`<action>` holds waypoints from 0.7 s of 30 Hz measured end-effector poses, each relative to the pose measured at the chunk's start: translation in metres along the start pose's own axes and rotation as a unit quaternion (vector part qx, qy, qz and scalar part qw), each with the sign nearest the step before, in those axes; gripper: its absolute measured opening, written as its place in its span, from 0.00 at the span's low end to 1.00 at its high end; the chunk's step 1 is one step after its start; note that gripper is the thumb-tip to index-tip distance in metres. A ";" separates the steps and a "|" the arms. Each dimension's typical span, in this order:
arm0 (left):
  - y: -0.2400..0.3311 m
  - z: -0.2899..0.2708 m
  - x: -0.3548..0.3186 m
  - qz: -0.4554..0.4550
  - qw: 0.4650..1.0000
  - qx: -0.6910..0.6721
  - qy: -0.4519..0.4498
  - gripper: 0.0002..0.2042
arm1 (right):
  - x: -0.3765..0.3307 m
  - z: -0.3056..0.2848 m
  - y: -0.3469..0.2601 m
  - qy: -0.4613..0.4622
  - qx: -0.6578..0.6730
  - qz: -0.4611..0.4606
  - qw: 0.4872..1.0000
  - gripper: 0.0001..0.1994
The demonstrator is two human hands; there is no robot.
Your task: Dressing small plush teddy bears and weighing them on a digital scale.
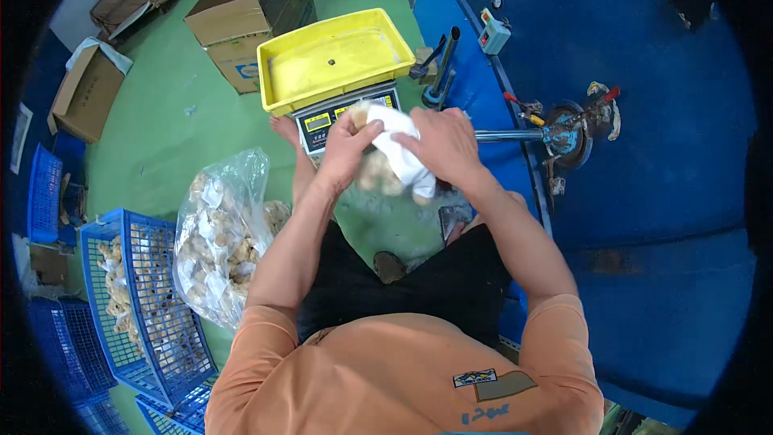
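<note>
Clear plastic, that's what I've got: a small bag of pale lumpy roots (392, 163) held up in front of the chest, just over the near edge of the weighing scale (338, 117). My left hand (348, 145) is clamped on the bag's top from the left, and my right hand (443, 141) is closed over its bunched neck. Yellow tray (338, 56) sits on the scale behind. Big clear sack (219, 235) of the same roots rests by the blue crate (137, 306), on the green floor (177, 121).
</note>
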State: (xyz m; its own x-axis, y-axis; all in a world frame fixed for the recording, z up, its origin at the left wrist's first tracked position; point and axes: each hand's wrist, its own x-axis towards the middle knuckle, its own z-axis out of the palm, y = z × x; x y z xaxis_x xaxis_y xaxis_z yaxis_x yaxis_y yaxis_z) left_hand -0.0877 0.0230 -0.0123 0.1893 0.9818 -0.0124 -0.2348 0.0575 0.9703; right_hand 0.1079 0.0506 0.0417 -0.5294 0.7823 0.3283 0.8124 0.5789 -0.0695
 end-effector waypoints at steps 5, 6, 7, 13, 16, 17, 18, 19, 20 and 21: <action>0.001 0.021 0.002 0.024 0.998 -0.045 -0.032 0.17 | -0.039 -0.001 0.113 0.064 -0.081 0.106 0.989 0.17; -0.004 0.021 0.001 0.014 0.997 -0.059 -0.038 0.17 | -0.036 -0.028 0.099 0.005 -0.048 0.173 0.984 0.17; -0.008 0.023 0.001 0.002 0.996 -0.073 -0.054 0.17 | -0.034 -0.028 0.098 0.029 -0.040 0.149 0.988 0.15; -0.060 0.025 -0.010 0.089 0.978 -0.175 0.076 0.18 | -0.019 -0.003 0.021 0.071 0.048 -0.135 0.987 0.13; -0.046 0.034 -0.012 0.077 0.979 -0.179 0.062 0.17 | -0.036 0.004 0.074 0.045 -0.033 -0.112 0.992 0.16; -0.040 0.039 -0.013 0.071 0.979 -0.182 0.055 0.17 | -0.044 0.005 0.092 0.066 -0.050 -0.097 0.992 0.15; -0.035 0.043 -0.014 0.065 0.980 -0.184 0.048 0.16 | -0.048 0.005 0.102 0.088 -0.067 -0.082 0.991 0.15; -0.031 0.046 -0.011 0.067 0.979 -0.186 0.048 0.16 | -0.047 0.002 0.105 0.088 -0.069 -0.084 0.990 0.15; -0.027 0.051 -0.005 0.058 0.982 -0.176 0.040 0.16 | -0.045 -0.002 0.108 0.091 -0.061 -0.090 0.990 0.14; -0.024 0.055 -0.003 0.047 0.984 -0.167 0.032 0.15 | -0.047 -0.005 0.108 0.093 -0.052 -0.096 0.990 0.13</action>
State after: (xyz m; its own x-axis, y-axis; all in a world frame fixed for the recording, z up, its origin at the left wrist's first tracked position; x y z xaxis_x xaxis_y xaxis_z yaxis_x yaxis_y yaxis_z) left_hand -0.0301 0.0089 -0.0219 0.0930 0.9945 0.0475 -0.5509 0.0116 0.8345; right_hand 0.2217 0.0755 0.0233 -0.6306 0.5983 0.4943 0.7266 0.6790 0.1051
